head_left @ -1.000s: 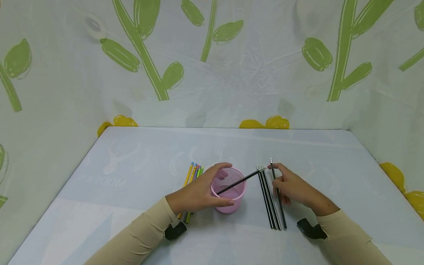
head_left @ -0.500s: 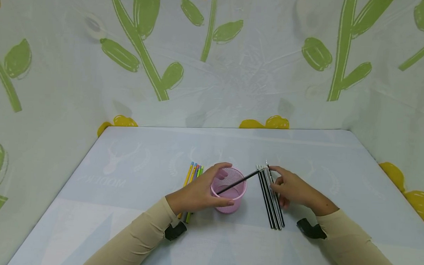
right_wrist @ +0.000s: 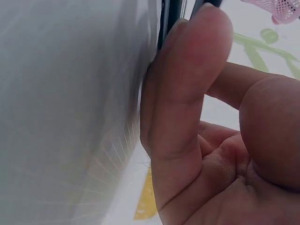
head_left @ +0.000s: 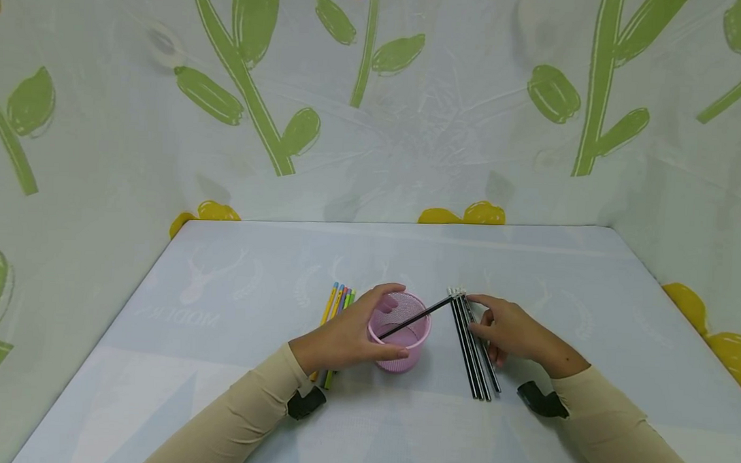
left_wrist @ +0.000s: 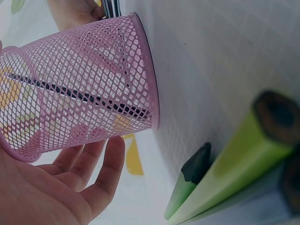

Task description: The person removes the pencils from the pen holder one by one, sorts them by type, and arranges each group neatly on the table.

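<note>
My left hand [head_left: 355, 333] grips a pink mesh pen cup [head_left: 398, 366], thumb and fingers spread round its sides. One black pencil [head_left: 418, 319] leans inside it, its upper end sticking out to the right over the rim. Right of the cup, several black pencils [head_left: 468, 351] lie side by side on the table. My right hand [head_left: 515, 328] pinches the rightmost black pencil [head_left: 493, 376], index finger near its far end and thumb lower down. In the right wrist view, the curled fingers [right_wrist: 178, 108] hide most of that pencil.
Several coloured pencils [head_left: 329, 310] lie left of the cup, partly under my left forearm. In the left wrist view a light green pencil [left_wrist: 239, 164] is close to the camera. Patterned fabric walls [head_left: 447, 145] stand behind the table [head_left: 271, 255] and at both sides.
My right hand has moved the held pencil left and down against the row of black pencils; its far end now lies level with theirs. The left hand and cup have stayed put.
</note>
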{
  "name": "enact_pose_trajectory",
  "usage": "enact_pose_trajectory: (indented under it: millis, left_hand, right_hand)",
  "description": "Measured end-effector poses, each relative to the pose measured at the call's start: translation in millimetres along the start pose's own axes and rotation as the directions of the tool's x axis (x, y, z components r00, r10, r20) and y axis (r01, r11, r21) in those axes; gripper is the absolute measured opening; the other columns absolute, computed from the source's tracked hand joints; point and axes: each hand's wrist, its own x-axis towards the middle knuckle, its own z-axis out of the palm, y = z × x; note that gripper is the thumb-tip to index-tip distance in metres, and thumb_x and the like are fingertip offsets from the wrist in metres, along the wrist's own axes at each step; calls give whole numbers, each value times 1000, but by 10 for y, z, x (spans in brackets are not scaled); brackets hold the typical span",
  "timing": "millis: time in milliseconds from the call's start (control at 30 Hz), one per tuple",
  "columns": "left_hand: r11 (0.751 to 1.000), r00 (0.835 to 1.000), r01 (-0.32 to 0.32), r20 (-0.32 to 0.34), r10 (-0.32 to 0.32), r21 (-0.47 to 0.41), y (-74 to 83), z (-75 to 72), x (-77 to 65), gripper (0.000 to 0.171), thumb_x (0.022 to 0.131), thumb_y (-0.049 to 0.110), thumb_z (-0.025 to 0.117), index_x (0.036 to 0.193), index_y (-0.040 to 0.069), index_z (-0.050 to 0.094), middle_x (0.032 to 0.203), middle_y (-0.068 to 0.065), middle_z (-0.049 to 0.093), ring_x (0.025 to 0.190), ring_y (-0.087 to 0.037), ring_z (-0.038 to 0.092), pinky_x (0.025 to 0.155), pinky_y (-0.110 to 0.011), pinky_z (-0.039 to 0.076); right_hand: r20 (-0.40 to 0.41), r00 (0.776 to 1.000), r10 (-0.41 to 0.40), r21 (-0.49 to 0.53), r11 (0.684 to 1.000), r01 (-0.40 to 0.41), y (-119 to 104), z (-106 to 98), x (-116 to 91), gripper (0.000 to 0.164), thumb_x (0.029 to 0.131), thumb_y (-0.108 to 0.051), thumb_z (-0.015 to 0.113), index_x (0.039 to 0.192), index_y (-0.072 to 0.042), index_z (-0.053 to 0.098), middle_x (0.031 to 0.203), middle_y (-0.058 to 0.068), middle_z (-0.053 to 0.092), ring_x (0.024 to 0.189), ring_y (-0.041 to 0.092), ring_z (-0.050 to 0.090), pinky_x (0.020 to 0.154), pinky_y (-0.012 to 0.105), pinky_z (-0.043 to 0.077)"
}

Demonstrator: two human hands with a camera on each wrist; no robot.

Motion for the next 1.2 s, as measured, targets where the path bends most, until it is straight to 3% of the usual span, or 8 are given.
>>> enact_pose_trajectory:
  millis: [433,600,833,1067,1200]
  left_hand:
    - [1000,1000,19,6,-19,3,6,-7,-5,93,79,44,84,152,33,29,140,-1,50,132,-17,48,103,-41,47]
    - [1000,1000,20,6,-20,2,1,-6,-4,93,78,44,84,152,33,29,140,-1,50,133,-18,48,104,-41,47]
    - [1000,1000,18,10,-19,5,-11,-5,5,94,78,44,84,153,31,29,140,0,50,133,-19,48,104,-41,47]
    - [1000,1000,22,8,-22,7,-10,-6,8,92,78,44,84,151,35,29,139,0,50,132,-19,49,104,-40,46]
    - [1000,1000,25,10,-25,6,-13,-5,5,93,78,45,84,152,34,29,139,0,50,132,-18,49,104,-40,46]
  right_hand:
    - [-10,1000,6,-44,999,-6,-58,7,-32,64,97,-17,65,151,-2,35,88,10,62,51,16,62,50,34,55]
    - [-89,994,-61,-141,989,48,-72,12,-29,56,96,-18,65,147,-5,44,88,8,63,57,13,57,51,30,50]
    - [-251,950,-186,-250,961,122,-161,42,-65,39,96,-19,66,132,-6,60,86,3,65,66,12,52,53,26,45]
    - [-367,890,-271,-245,951,189,-345,104,-156,32,93,-15,72,121,-3,67,87,4,67,76,15,59,58,23,50]
    - [-400,862,-310,-231,945,232,-444,150,-215,14,91,-16,74,101,-8,69,85,1,65,75,14,59,58,22,50]
